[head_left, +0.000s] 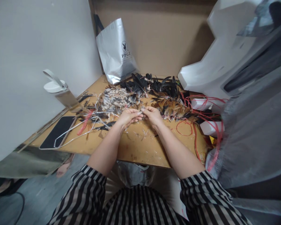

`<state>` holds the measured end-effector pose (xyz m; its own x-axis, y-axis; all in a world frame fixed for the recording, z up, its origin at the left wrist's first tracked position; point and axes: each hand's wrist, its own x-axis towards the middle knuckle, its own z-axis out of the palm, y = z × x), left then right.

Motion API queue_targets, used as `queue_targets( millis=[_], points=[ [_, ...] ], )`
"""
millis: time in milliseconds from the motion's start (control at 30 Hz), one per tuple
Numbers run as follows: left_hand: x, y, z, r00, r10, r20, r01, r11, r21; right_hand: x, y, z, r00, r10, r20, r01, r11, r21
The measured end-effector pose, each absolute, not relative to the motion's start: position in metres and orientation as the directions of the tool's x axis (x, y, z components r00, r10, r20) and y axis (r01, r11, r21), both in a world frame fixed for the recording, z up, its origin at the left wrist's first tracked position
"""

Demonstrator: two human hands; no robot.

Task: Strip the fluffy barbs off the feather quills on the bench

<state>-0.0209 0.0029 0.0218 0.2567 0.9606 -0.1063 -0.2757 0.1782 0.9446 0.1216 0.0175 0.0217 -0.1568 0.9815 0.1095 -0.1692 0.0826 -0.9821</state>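
Note:
My left hand (pixel 130 117) and my right hand (pixel 152 116) meet over the middle of the table, thumbs and fingers pinched together. Whatever lies between the fingertips is too small to make out; brown feathers show just behind them. Left of my hands spreads a pile of pale, speckled feathers (pixel 114 99). To the right lies a row of brown-orange feathers (pixel 172 107), bound along its lower edge. Bunches of black feathers (pixel 140 84) lie farther back. Small feather scraps (pixel 144 134) are scattered on the wood in front of my hands.
On the wooden table (pixel 140 153) are a phone (pixel 58 132), white strips (pixel 71 128), a lidded bottle (pixel 65 95) and red string (pixel 195 137). A silver bag (pixel 115 51) leans at the back. Grey cloth (pixel 255 134) hangs at right. Another person's foot (pixel 64 168) shows lower left.

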Motion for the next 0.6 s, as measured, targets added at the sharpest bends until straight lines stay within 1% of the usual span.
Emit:
queue_targets(
  millis=[167,333,400,467,533,600],
  points=[
    [-0.021,0.003,0.019,0.280,0.955,-0.097,-0.248,0.169,0.954,0.120,0.015,0.023,-0.154,0.979,0.133,-0.170,0.106,-0.980],
    [-0.024,0.003,0.020,0.241,0.965,-0.105,-0.241,0.164,0.957,0.118,0.015,0.024,-0.141,0.980,0.143,-0.164,0.119,-0.979],
    [-0.027,0.005,0.022,0.159,0.983,-0.095,-0.292,0.139,0.946,0.118,0.015,0.023,-0.132,0.980,0.146,-0.137,0.128,-0.982],
    [-0.030,0.007,0.024,0.033,0.996,-0.082,-0.374,0.089,0.923,0.117,0.014,0.021,-0.149,0.974,0.172,-0.065,0.164,-0.984],
    [-0.033,0.010,0.026,-0.094,0.993,-0.074,-0.451,0.024,0.892,0.115,0.011,0.018,-0.228,0.948,0.220,0.050,0.237,-0.970],
    [-0.036,0.012,0.027,-0.177,0.982,-0.060,-0.502,-0.037,0.864,0.111,0.006,0.017,-0.363,0.891,0.272,0.177,0.352,-0.919]
  ],
)
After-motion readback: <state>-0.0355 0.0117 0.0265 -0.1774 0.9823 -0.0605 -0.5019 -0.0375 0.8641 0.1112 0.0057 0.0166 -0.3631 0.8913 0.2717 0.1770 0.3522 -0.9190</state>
